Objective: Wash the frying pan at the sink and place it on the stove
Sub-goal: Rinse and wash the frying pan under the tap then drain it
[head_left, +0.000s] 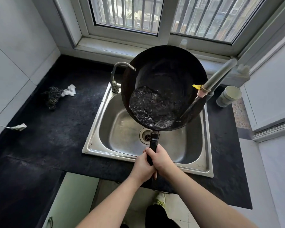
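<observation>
Both hands hold the frying pan (164, 86) over the sink (105, 112).

The left hand (142, 166) and right hand (160, 159) each have a grip clenched round the pan's black handle (153, 143), above the sink's near rim. The pan tilts toward the person, dark water pooled at its near side. A curved faucet (120, 66) rises at the sink's far left corner. A scrubber (52, 97) and white cloth (70, 90) lie on the table's left part.

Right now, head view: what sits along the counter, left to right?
White plug → dark scouring pad → white cloth → faucet → frying pan over the sink → white cup.
</observation>
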The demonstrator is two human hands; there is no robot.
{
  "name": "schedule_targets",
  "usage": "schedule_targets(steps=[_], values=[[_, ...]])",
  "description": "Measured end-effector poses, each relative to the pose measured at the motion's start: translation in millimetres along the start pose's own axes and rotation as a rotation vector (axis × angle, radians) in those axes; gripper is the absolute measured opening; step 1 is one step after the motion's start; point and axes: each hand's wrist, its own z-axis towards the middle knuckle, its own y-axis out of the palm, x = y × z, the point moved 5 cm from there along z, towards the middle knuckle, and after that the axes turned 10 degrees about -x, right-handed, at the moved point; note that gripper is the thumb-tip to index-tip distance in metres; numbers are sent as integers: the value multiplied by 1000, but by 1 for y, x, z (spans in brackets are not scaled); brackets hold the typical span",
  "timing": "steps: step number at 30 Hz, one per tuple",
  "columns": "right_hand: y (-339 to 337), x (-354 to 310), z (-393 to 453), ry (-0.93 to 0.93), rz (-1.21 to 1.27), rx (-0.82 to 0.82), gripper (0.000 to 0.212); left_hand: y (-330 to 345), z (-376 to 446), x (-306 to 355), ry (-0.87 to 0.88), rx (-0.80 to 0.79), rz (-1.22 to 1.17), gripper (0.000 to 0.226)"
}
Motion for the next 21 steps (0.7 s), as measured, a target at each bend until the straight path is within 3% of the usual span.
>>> schedule_targets(steps=[10,21], values=[[-17,-17,-7,68,-287,181,15,18,3,16,-87,-118,-235,17],[-18,-11,-13,186,-275,222,20,25,-11,24,-146,-207,-363,15]])
